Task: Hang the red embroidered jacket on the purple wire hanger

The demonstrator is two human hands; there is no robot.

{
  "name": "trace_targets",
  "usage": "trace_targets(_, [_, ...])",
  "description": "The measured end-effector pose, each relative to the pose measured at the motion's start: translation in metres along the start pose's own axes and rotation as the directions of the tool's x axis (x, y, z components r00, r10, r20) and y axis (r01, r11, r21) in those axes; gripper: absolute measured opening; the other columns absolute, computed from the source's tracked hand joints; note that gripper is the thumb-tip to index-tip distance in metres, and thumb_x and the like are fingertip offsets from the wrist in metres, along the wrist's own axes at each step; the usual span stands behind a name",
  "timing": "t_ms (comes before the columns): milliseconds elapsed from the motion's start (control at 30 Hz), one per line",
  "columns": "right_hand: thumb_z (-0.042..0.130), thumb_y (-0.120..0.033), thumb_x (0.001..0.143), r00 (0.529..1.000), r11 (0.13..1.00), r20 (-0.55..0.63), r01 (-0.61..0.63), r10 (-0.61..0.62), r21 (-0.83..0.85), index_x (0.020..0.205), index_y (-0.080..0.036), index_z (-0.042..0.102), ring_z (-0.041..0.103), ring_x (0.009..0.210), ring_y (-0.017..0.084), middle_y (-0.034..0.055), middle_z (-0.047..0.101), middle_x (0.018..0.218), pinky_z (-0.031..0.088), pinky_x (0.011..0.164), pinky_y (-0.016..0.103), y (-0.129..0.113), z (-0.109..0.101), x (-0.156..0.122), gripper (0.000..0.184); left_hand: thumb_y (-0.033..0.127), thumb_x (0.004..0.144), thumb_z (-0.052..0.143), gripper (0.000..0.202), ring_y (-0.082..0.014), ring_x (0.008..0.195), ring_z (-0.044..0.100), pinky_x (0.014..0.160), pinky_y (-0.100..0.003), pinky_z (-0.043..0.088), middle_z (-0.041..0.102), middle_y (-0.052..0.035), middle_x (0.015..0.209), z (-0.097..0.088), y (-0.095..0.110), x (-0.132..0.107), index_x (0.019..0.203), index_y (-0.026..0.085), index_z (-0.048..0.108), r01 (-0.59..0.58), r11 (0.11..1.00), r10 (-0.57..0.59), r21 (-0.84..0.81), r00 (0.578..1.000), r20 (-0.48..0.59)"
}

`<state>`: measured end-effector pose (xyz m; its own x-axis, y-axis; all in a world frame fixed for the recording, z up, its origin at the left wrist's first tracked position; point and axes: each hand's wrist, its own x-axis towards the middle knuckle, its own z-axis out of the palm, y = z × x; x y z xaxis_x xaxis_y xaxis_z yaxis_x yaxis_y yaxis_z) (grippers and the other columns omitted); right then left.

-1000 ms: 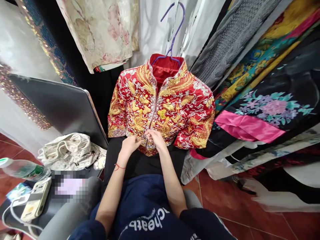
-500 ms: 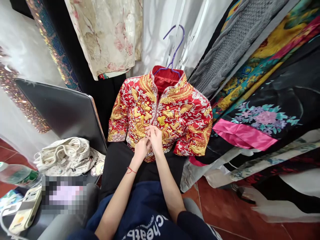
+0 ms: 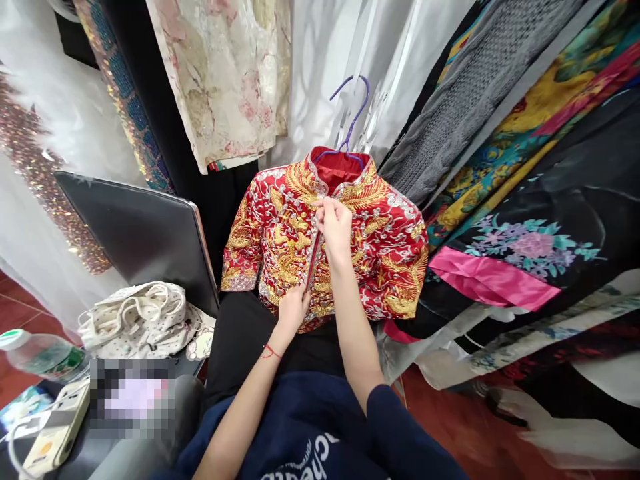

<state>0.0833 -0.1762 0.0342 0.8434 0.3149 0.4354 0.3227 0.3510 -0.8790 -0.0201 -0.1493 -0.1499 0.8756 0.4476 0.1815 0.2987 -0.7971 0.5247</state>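
A red jacket (image 3: 385, 233) with gold and silver embroidery hangs in front of me on a purple hanger (image 3: 350, 117). My left hand (image 3: 294, 308) is closed on the jacket's bottom hem at the front opening. My right hand (image 3: 334, 223) is up near the collar, its fingers pinched on what looks like the zipper pull at the front seam. The front opening runs as a thin line between my two hands.
A grey laptop (image 3: 140, 233) stands open at the left, with a spotted cloth bag (image 3: 140, 320), a water bottle (image 3: 43, 353) and a power strip (image 3: 55, 430) below it. Patterned fabrics (image 3: 525, 220) hang at the right, pale garments (image 3: 235, 73) behind. Red tile floor (image 3: 475, 440) lies below.
My right hand has travelled from the hem up the front seam to near the collar. My left hand stayed at the hem. The view tilted slightly upward.
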Motion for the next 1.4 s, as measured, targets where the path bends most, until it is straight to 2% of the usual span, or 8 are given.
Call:
trace_targets(267, [0.050, -0.052, 0.096, 0.998, 0.997, 0.056, -0.003, 0.007, -0.073, 0.078, -0.021, 0.058, 0.036, 0.039, 0.006, -0.0082, 0.046, 0.050, 0.027, 0.041, 0.021, 0.012, -0.007, -0.004, 0.037, 0.029, 0.100, 0.048, 0.022, -0.0187, 0.081, 0.067, 0.069, -0.026, 0.046, 0.068, -0.0052, 0.083, -0.016, -0.005, 0.002, 0.084, 0.019, 0.060, -0.013, 0.999, 0.011, -0.038, 0.999, -0.035])
trace_targets(367, [0.053, -0.057, 0.093, 0.991, 0.996, 0.118, -0.053, 0.062, -0.076, 0.077, -0.020, 0.059, 0.037, 0.039, 0.005, -0.0082, 0.047, 0.049, 0.028, 0.041, 0.021, 0.014, -0.013, -0.003, 0.041, 0.029, 0.102, 0.041, 0.021, -0.0151, 0.077, 0.066, 0.072, -0.026, 0.048, 0.070, -0.0039, 0.091, -0.056, 0.008, 0.018, 0.098, 0.019, 0.059, -0.057, 0.994, 0.045, -0.096, 0.990, -0.131])
trace_targets(500, [0.055, -0.060, 0.091, 0.984, 0.995, 0.164, -0.061, 0.073, -0.078, 0.075, -0.021, 0.060, 0.039, 0.041, 0.006, -0.0070, 0.048, 0.050, 0.031, 0.042, 0.022, 0.012, -0.016, -0.003, 0.043, 0.023, 0.101, 0.040, 0.031, -0.0151, 0.085, 0.068, 0.077, -0.027, 0.050, 0.072, -0.0059, 0.106, -0.130, 0.046, 0.056, 0.130, 0.021, 0.052, -0.366, 0.915, 0.256, -0.168, 0.850, -0.460])
trace_targets(667, [0.054, -0.059, 0.091, 0.987, 0.995, 0.145, -0.057, 0.068, -0.079, 0.072, -0.022, 0.056, 0.040, 0.041, 0.007, -0.0066, 0.048, 0.050, 0.031, 0.041, 0.023, 0.016, -0.016, -0.010, 0.042, 0.022, 0.096, 0.051, 0.024, -0.0186, 0.085, 0.066, 0.067, -0.029, 0.046, 0.072, -0.0073, 0.101, -0.184, 0.076, 0.101, 0.112, 0.020, 0.069, -0.426, 0.869, 0.494, 0.253, 0.783, -0.377])
trace_targets(1000, [0.045, -0.058, 0.096, 0.996, 0.948, 0.077, -0.026, 0.053, -0.316, 0.080, -0.022, 0.061, 0.042, 0.036, 0.010, -0.0065, 0.052, 0.045, 0.033, 0.046, 0.024, 0.025, -0.017, 0.001, 0.043, 0.024, 0.099, 0.047, 0.021, -0.0204, 0.091, 0.065, 0.075, -0.032, 0.047, 0.073, -0.0065, 0.096, -0.174, 0.069, 0.116, 0.093, 0.019, 0.066, -0.436, 0.831, 0.550, 0.346, 0.736, -0.395])
trace_targets(1167, [0.046, -0.047, 0.099, 0.994, 0.760, -0.060, 0.028, -0.088, -0.649, 0.072, -0.023, 0.059, 0.050, 0.051, 0.014, -0.0023, 0.054, 0.053, 0.038, 0.061, 0.027, 0.016, -0.036, -0.004, 0.038, 0.026, 0.101, 0.043, 0.023, -0.0172, 0.092, 0.065, 0.079, -0.029, 0.050, 0.071, -0.0054, 0.102, -0.168, 0.060, 0.127, 0.115, 0.021, 0.060, -0.504, 0.854, 0.488, 0.129, 0.690, -0.535])
trace_targets(1300, [0.038, -0.045, 0.102, 0.869, 0.590, -0.138, 0.198, -0.475, -0.783, 0.085, -0.021, 0.064, 0.057, 0.075, 0.020, 0.0050, 0.061, 0.075, 0.044, 0.076, 0.034, -0.005, -0.078, -0.006, 0.039, 0.029, 0.098, 0.046, 0.037, -0.0220, 0.110, 0.061, 0.097, -0.035, 0.047, 0.064, -0.0136, 0.121, -0.177, 0.033, 0.154, 0.133, 0.017, 0.047, -0.401, 0.914, 0.320, 0.060, 0.622, -0.715])
trace_targets(1400, [0.038, -0.051, 0.101, 0.748, 0.358, -0.095, 0.199, -0.657, -0.912, 0.104, -0.020, 0.066, 0.056, 0.104, 0.027, 0.0136, 0.064, 0.106, 0.042, 0.093, 0.045, -0.021, -0.114, 0.004, 0.042, 0.039, 0.097, 0.049, 0.039, -0.0287, 0.134, 0.045, 0.112, -0.043, 0.034, 0.056, -0.0159, 0.138, -0.189, 0.009, 0.178, 0.131, 0.019, 0.051, -0.370, 0.918, 0.376, 0.146, 0.690, -0.618])
